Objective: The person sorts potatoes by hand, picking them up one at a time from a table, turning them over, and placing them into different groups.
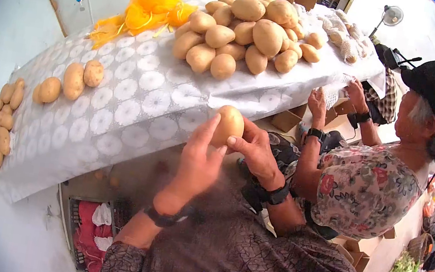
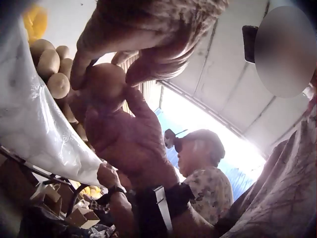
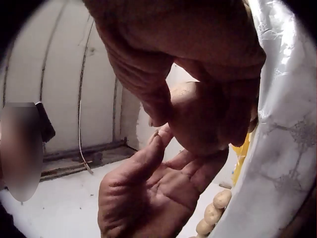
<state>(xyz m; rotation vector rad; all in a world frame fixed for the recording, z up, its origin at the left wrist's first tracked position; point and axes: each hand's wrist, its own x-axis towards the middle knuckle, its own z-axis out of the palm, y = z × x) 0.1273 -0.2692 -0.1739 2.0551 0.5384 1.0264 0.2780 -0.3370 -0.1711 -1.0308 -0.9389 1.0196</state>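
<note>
A smooth tan potato (image 1: 228,127) is held up between both hands, in front of the table's near edge. My left hand (image 1: 199,163) grips its left side with fingers and thumb. From the right, my right hand (image 1: 261,155) holds it, the thumb across its lower front. In the left wrist view the potato (image 2: 106,82) shows between the left hand's fingers above and the right hand (image 2: 126,136) below. Seen from the right wrist, the potato (image 3: 195,119) is partly hidden by the right hand, with the left hand (image 3: 153,191) under it.
A large potato pile (image 1: 234,30) lies on the patterned tablecloth (image 1: 137,106). Smaller potato groups (image 1: 73,81) sit to the left. Behind are yellow net bags (image 1: 149,11); white-netted potatoes (image 1: 347,37) lie at the far right. Another person (image 1: 376,178) sits close at the right.
</note>
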